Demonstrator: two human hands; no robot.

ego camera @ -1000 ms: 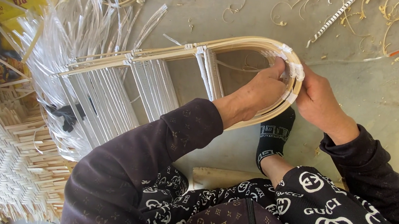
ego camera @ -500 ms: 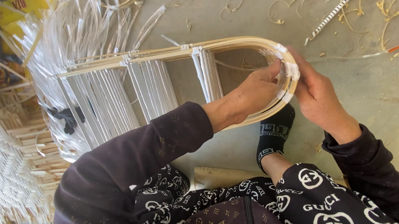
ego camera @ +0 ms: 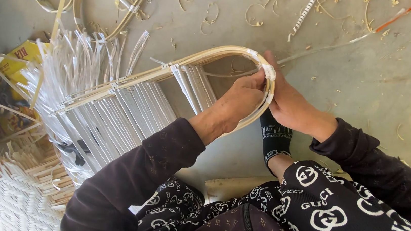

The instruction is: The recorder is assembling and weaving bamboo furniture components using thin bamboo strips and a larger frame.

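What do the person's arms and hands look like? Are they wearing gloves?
No gloves: both hands are bare, the left hand and the right hand. Each arm has a long, dark brownish sleeve with a faint small pattern that reaches the wrist. No rings or watch show.

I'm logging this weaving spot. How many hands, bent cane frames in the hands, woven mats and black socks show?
Hands: 2, left hand and right hand
Bent pale cane frame: 1
Pale woven strip mat: 1
Black patterned sock: 1
Total: 5
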